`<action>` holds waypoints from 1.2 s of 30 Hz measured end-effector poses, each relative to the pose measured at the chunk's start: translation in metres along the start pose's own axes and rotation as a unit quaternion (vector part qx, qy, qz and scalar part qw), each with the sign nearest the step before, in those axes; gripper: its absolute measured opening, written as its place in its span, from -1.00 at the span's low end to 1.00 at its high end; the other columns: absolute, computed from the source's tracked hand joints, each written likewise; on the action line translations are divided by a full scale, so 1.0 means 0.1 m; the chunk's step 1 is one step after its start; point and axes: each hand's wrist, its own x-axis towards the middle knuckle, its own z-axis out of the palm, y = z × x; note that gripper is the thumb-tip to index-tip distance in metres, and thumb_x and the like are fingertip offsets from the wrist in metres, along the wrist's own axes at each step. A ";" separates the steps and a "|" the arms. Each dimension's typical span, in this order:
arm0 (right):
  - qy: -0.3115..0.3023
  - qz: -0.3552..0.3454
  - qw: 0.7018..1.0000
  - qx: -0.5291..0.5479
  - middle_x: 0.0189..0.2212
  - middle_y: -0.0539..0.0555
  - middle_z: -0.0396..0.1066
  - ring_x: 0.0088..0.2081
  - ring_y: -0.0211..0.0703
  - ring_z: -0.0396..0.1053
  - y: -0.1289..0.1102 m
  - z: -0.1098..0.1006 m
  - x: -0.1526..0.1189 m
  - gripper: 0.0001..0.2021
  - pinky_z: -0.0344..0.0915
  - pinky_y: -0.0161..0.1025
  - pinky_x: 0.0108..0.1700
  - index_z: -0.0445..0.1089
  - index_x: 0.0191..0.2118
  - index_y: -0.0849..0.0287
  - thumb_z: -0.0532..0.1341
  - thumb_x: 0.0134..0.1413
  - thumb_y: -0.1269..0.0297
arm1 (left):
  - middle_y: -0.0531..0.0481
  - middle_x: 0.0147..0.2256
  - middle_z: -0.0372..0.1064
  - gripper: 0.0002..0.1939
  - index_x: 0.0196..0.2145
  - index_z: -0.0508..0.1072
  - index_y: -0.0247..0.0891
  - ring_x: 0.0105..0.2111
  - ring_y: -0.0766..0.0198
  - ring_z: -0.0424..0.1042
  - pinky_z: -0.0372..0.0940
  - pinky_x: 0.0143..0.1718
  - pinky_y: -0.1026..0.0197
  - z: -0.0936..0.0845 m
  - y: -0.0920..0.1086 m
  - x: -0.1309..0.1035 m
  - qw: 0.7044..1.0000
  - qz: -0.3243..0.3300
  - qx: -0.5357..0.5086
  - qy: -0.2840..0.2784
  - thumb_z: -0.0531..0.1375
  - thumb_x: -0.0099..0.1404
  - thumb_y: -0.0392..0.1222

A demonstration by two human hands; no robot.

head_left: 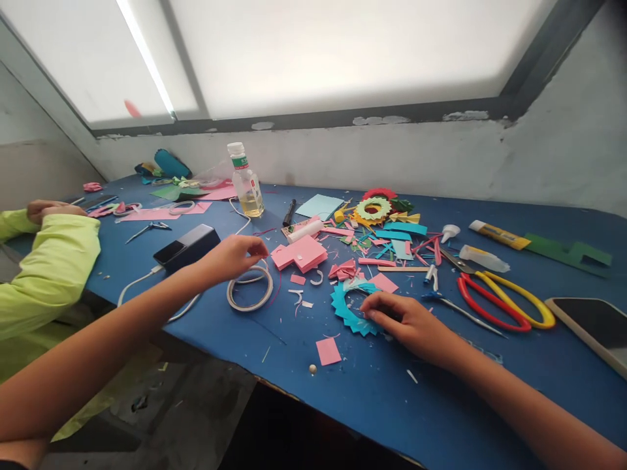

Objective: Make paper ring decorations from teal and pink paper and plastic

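Observation:
My right hand (pixel 399 320) rests on the table with its fingers closed on the right edge of a blue folded-paper ring (pixel 344 314). My left hand (pixel 235 258) is just above a roll of white tape (pixel 231 297), its fingers bent together; whether something small is pinched in them cannot be made out. Right of that hand lies a stack of pink paper squares (pixel 306 253). A single pink square (pixel 328 351) and a small round bead (pixel 312 369) lie nearer the table's front edge.
Red-and-yellow scissors (pixel 514 307), a phone (pixel 595 326) and a glue tube (pixel 499 235) lie at right. Behind stand a bottle (pixel 249 189) and paper rings (pixel 373 209). A black power bank (pixel 186 248) with a white cable is at left, near another person's green sleeve (pixel 59 261).

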 end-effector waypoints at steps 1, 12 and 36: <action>-0.002 0.002 1.000 0.002 -0.41 0.02 0.39 -0.39 -0.20 0.30 0.00 0.00 0.00 -0.79 0.21 -0.27 -0.33 0.34 -0.34 0.13 0.03 0.10 0.16 | 0.01 -0.33 0.48 -0.82 -0.34 0.46 -0.27 -0.30 0.28 0.44 0.28 -0.25 0.29 -0.04 -0.09 0.06 1.000 -0.005 0.003 -0.002 0.07 0.16 -0.30; -0.009 0.027 0.999 0.019 -0.39 0.02 0.36 -0.37 -0.21 0.27 0.01 -0.01 0.01 -0.77 0.20 -0.28 -0.32 0.33 -0.32 0.13 0.02 0.10 0.13 | -0.12 -0.06 0.28 -0.69 -0.04 0.30 -0.30 -0.15 0.16 0.35 0.32 -0.17 0.02 0.12 -0.65 1.05 0.985 -0.115 0.090 -0.091 0.10 0.29 -0.14; 0.050 0.019 0.996 0.075 -0.42 0.04 0.38 -0.40 -0.18 0.32 -0.01 -0.03 -0.01 -0.78 0.23 -0.23 -0.36 0.37 -0.35 0.13 0.08 0.04 0.12 | -0.10 -0.23 0.44 -0.80 -0.18 0.32 -0.35 -0.26 0.35 0.43 0.33 -0.20 0.25 -0.02 0.24 0.54 0.983 -0.005 -0.181 -0.026 0.05 0.29 -0.20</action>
